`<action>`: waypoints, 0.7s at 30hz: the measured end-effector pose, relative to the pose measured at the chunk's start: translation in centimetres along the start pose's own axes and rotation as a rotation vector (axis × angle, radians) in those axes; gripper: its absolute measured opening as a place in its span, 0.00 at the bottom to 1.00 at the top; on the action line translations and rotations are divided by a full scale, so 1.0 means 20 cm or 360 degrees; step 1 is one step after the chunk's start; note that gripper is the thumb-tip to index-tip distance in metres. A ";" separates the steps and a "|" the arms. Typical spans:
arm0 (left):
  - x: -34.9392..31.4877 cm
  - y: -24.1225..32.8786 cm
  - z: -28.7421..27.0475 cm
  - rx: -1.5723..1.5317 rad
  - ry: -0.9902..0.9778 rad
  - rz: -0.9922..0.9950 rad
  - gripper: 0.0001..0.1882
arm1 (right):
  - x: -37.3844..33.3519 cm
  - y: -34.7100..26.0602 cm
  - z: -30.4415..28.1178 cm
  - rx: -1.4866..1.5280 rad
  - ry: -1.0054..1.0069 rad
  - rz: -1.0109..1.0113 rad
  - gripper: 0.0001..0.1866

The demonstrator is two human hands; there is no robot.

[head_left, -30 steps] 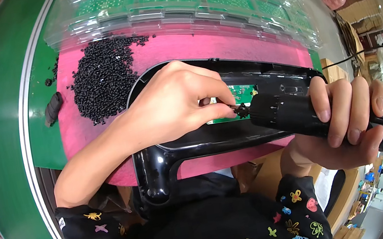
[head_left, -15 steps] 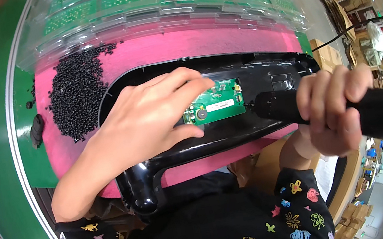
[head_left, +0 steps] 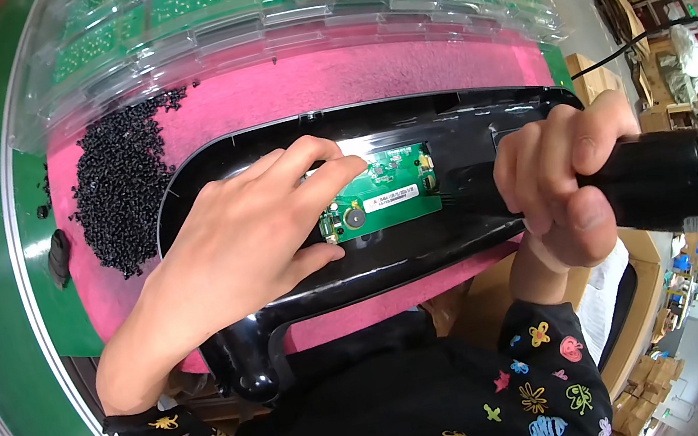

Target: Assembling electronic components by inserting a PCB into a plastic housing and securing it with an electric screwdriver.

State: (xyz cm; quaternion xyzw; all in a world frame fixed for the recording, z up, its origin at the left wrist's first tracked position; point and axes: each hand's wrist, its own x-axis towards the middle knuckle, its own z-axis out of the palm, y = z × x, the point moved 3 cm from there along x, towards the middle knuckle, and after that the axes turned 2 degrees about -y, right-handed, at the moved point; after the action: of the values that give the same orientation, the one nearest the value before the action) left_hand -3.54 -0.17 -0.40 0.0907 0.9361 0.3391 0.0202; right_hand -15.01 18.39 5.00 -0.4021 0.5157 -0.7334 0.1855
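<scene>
A green circuit board with a white label lies inside a long black plastic housing. My left hand is over the board's left end, its thumb and fingers spread apart, the index fingertip at the board's upper edge. My right hand is wrapped round a black powered screwdriver, held almost level. Its narrow end points left at the board's right edge; the tip itself is blurred and cannot be made out. The fingers hide part of the housing's right end.
A pile of small black parts lies on the pink mat at the left. Clear plastic trays of green boards stand along the back. A dark cable crosses at the right, above cardboard boxes.
My right hand and the screwdriver have moved left, and the tool's front end is closer to the board's right edge. The whole view has shifted slightly; my left hand keeps its place by the board.
</scene>
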 end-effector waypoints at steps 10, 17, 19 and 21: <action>-0.01 0.00 0.00 -0.0014 0.0081 0.0083 0.36 | 0.01 0.02 0.03 0.0211 -0.0179 -0.0011 0.20; -0.03 0.00 -0.01 0.0090 0.0193 0.0224 0.32 | 0.00 0.01 0.03 0.0164 0.0040 0.0063 0.19; -0.05 0.01 -0.03 0.0036 0.0219 0.0227 0.30 | 0.02 0.03 0.00 0.0104 -0.0051 0.0050 0.20; -0.05 0.00 -0.05 -0.0059 0.0362 0.0307 0.26 | 0.04 0.02 -0.03 0.0194 0.0030 0.0119 0.17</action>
State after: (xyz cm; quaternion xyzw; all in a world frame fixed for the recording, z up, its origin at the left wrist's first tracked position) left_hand -2.73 -1.02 0.41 0.1407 0.9129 0.3649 -0.1170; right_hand -15.98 18.07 4.83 -0.3637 0.4865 -0.7598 0.2319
